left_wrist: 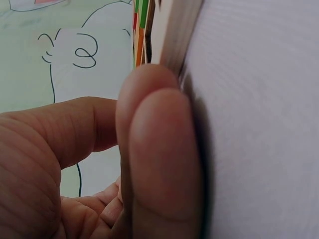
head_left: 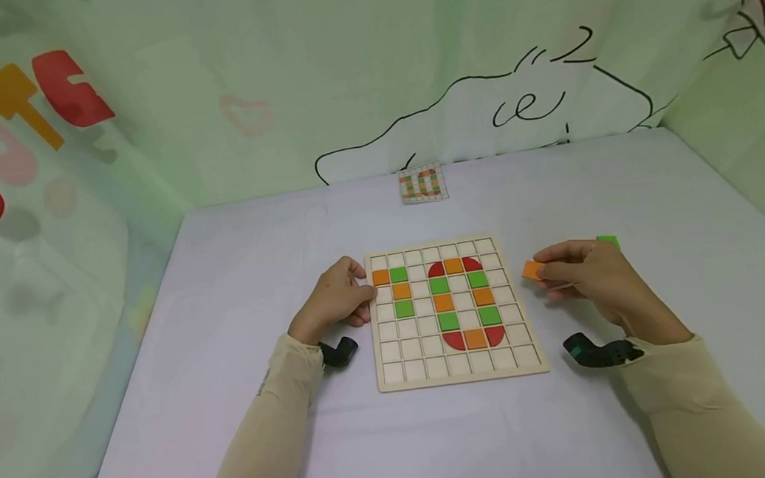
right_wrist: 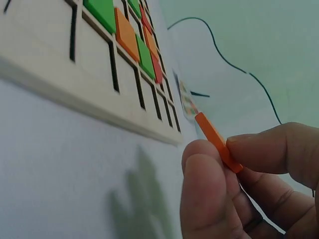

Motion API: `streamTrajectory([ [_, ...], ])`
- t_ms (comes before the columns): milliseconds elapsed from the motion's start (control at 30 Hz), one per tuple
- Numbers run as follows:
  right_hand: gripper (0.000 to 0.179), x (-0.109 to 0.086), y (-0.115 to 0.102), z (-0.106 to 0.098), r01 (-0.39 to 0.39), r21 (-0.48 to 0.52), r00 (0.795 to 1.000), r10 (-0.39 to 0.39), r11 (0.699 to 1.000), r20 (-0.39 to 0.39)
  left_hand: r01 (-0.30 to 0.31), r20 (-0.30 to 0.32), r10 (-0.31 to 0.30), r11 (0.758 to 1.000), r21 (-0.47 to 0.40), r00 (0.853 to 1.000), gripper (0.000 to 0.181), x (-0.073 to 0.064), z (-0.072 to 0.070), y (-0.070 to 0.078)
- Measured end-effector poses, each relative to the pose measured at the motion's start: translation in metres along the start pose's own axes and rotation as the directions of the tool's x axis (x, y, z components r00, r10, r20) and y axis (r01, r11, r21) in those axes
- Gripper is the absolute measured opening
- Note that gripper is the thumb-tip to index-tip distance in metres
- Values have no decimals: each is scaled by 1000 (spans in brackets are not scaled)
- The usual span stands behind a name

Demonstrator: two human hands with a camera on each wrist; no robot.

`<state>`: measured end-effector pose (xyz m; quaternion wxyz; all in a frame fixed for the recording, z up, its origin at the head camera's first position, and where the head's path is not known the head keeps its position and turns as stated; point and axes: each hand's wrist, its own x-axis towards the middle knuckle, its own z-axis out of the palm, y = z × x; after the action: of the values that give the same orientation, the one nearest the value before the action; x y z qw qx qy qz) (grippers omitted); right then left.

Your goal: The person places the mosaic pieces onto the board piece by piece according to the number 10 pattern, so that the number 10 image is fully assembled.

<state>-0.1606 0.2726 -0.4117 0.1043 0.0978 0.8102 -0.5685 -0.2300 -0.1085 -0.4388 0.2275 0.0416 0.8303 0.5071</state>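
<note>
A square wooden grid board [head_left: 392, 375] lies on the table. Orange, green and red tiles fill some of its cells. They make a ring with rounded red corners right of centre and a small group at the upper left. At the board's left edge my left hand [head_left: 336, 294] grips the rim, its fingertips [left_wrist: 164, 134] right against the wood in the left wrist view. To the right of the board, my right hand [head_left: 592, 276] pinches an orange square tile [right_wrist: 215, 139] between thumb and fingers, above the table surface.
A small pattern card [head_left: 423, 184] showing a similar coloured grid lies behind the board, near the back curtain. Behind my right hand, a green tile [head_left: 609, 240] is partly hidden. Black wrist cameras [head_left: 600, 352] are strapped on both wrists. Printed curtains [head_left: 212, 95] border the table.
</note>
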Motion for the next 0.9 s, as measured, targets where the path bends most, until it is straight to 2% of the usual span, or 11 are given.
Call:
streamTrajectory([
  [400,40,-5,-12,36,0,45,996,-4,999,91,0,6,0,1000,1,1000,32,2,-1,-1],
  [700,33,-5,-24,69,18,-8,991,-17,1000,131,5,3,-5,1000,4,1000,32,2,-1,-1],
  [900,31,-5,-28,84,26,39,981,-33,999,190,18,6,-18,1000,0,1000,31,1,-1,1],
])
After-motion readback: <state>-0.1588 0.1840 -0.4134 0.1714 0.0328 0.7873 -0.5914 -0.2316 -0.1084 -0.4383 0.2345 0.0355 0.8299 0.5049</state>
